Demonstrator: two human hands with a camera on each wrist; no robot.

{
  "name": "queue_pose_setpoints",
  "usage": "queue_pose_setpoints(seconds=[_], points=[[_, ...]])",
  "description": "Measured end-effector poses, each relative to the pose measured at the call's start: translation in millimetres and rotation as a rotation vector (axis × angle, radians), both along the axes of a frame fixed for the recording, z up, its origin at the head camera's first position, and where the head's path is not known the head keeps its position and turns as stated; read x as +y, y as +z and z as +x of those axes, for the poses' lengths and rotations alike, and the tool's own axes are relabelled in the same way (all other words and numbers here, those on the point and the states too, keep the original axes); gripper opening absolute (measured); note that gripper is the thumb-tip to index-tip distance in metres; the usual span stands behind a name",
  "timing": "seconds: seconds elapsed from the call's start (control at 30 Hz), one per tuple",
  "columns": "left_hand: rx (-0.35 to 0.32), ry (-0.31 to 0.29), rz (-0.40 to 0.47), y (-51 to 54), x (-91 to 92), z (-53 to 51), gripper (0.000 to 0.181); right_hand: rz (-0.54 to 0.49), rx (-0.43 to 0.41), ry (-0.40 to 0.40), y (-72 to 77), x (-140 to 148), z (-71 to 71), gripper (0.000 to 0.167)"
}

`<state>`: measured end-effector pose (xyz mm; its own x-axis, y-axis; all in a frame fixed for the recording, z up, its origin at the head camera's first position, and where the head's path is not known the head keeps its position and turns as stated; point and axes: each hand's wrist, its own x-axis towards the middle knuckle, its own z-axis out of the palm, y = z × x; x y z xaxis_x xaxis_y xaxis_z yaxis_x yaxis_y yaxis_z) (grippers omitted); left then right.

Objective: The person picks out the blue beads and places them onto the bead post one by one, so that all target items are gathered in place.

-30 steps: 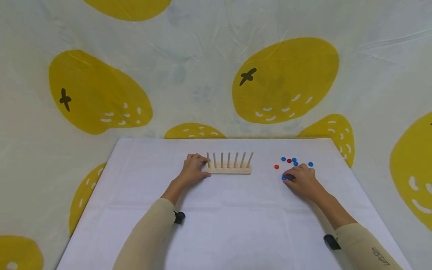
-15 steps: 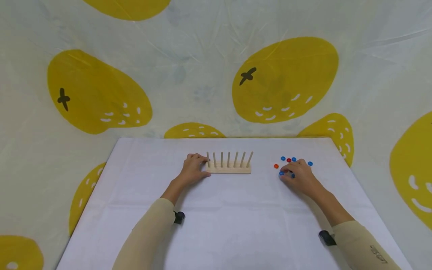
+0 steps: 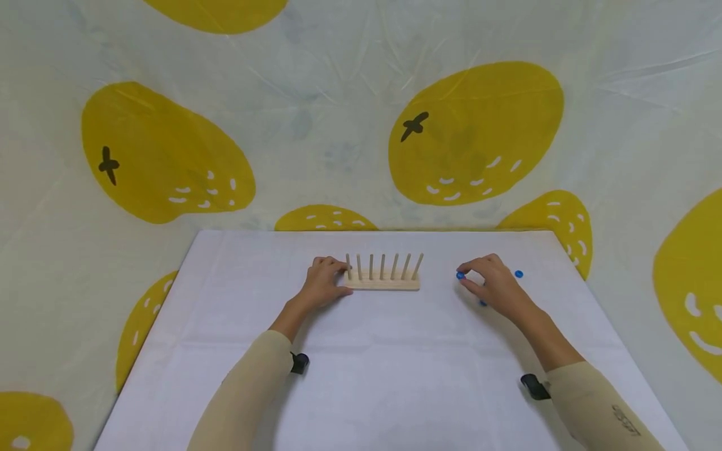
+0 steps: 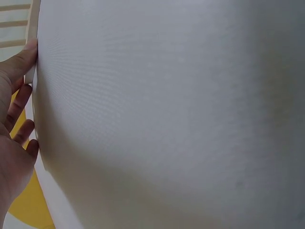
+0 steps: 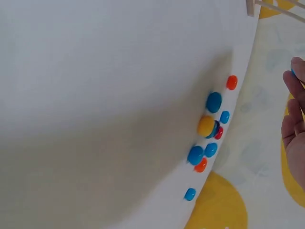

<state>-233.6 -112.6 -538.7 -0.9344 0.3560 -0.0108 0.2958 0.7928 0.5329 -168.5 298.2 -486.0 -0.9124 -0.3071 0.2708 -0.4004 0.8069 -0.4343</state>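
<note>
Pale wooden 7-peg rack [image 3: 381, 284], ctr of head frame, is gripped at L end by L hand [image 3: 324, 280]. Small round blue bead [image 3: 460, 275], right of ctr, is pinched btwn R hand [image 3: 497, 287] fingertips. Loose blue, red, orange & yellow beads [image 5: 206, 126] are seen on white cloth [image 5: 105, 76], R half of R-wrist frame.

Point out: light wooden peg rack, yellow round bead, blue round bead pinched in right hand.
Light wooden peg rack [image 3: 382, 285]: head view, middle of base.
Yellow round bead [image 5: 206, 126]: right wrist view, middle of visible side.
Blue round bead [image 3: 460, 275]: head view, middle of visible part.
</note>
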Motion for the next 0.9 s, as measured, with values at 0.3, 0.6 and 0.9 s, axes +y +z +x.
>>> queue_pose_setpoints(seconds=[0.3, 0.6, 0.9], points=[[0.004, 0.003, -0.018, -1.0, 0.8, -0.9, 0.059, 0.002, 0.025, 0.049, 21.5, -25, -9.8, 0.026], [0.002, 0.013, -0.013, 1.3, 0.4, 0.8, 0.06, -0.045, 0.093, 0.12, 39.5, -55, -24.3, 0.022], [0.001, 0.013, -0.001, 0.4, 1.6, -0.6, 0.06, -0.066, 0.076, 0.177, 55.6, -89, -41.6, 0.022]])
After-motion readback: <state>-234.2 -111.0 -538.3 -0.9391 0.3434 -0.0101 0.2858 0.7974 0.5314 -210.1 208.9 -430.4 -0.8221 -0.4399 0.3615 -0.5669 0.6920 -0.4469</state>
